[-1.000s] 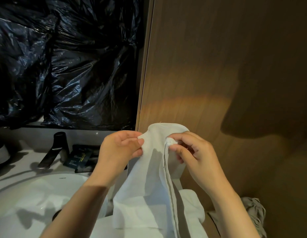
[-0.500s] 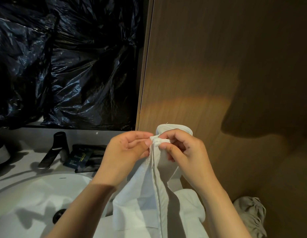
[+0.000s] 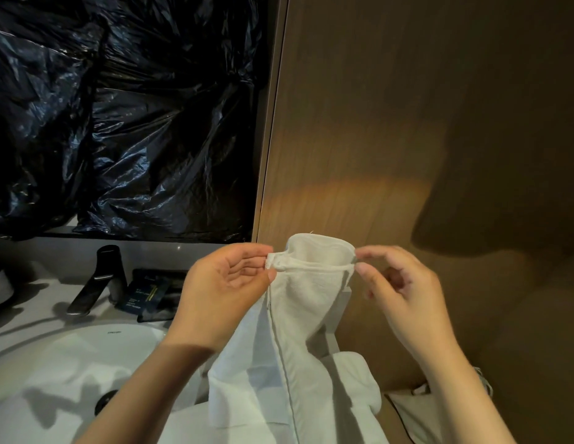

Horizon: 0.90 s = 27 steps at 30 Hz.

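Towel [image 3: 298,299] hem — stretched wider | left hand [image 3: 228,283] pinches corner | right hand [image 3: 404,290] pinches corner

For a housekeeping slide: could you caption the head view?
Left hand and right hand pinch the top edge of a white towel beside a washbasin.

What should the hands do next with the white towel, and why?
Probably draw both hands slightly farther apart to pull the top hem straight. The left hand and the right hand each pinch one end of the hem of the white terry towel, but the layer behind it bulges up in a loose loop, so the edges do not look lined up for a neat fold.
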Available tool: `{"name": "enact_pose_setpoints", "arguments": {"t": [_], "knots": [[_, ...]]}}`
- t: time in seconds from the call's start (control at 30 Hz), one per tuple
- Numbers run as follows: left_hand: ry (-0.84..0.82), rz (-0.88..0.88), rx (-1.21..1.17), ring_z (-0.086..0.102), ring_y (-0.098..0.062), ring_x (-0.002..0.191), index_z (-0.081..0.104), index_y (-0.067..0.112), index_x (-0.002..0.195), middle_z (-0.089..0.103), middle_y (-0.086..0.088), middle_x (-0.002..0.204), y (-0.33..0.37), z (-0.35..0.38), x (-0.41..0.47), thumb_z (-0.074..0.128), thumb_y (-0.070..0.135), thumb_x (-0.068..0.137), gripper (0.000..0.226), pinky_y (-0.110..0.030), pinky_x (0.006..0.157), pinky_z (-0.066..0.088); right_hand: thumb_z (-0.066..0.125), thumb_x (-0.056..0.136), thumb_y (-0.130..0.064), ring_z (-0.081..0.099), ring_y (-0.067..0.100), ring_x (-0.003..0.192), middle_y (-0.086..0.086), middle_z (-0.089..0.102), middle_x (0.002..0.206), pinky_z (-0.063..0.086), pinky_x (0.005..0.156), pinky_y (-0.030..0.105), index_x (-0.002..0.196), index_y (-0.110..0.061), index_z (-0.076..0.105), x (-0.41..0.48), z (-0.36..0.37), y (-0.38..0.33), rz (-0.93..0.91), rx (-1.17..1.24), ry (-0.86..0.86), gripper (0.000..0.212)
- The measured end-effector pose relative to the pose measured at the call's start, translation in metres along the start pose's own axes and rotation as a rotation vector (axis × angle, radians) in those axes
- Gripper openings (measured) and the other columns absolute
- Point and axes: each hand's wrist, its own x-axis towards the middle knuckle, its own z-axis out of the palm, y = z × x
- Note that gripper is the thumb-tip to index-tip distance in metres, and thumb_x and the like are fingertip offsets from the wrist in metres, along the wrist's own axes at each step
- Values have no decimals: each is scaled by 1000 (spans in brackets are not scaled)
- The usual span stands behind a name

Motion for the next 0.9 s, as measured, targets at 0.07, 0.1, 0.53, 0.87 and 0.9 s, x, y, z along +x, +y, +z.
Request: {"name": "enact_pose_setpoints", "arguments": {"t": [0.07, 0.1, 0.53, 0.87, 0.9], "knots": [[-6, 3, 5, 71, -11, 84, 72, 21, 99, 75, 1, 90, -1, -3, 0, 75, 7, 77, 26, -17, 77, 55, 60, 88, -41, 61, 5, 87, -27, 62, 103, 50, 64, 13, 101, -47, 64, 2, -8, 6, -17, -84, -6, 15], [-9, 7, 10, 71, -11, 84, 72, 21, 99, 75, 1, 90, -1, -4, -1, 75, 6, 77, 26, -18, 77, 56, 59, 88, -43, 60, 3, 90, -28, 61, 104, 49, 66, 10, 103, -48, 64, 4, -8, 7, -38, -108, -26, 16], [20, 159, 60, 70, -13, 82, 71, 21, 98, 73, -1, 89, -3, -22, 7, 73, -4, 76, 34, -15, 75, 54, 31, 90, -64, 49, -6, 75, -18, 63, 105, 31, 64, 5, 108, -35, 68, 27, -26, 12, -250, -660, -371, 51], [25, 217, 143, 69, -16, 85, 69, 24, 101, 72, 0, 91, 4, -23, 15, 72, -2, 77, 35, -22, 80, 57, 40, 96, -50, 54, 0, 68, -12, 67, 89, 33, 58, 6, 104, -29, 73, 26, -26, -1, -350, -642, -214, 40], [23, 225, 143, 69, -16, 85, 69, 23, 101, 72, 0, 91, 7, -23, 17, 72, -3, 78, 35, -21, 80, 56, 39, 96, -50, 54, 0, 65, -12, 66, 86, 33, 56, 6, 105, -29, 74, 27, -27, -3, -362, -642, -205, 41]]}}
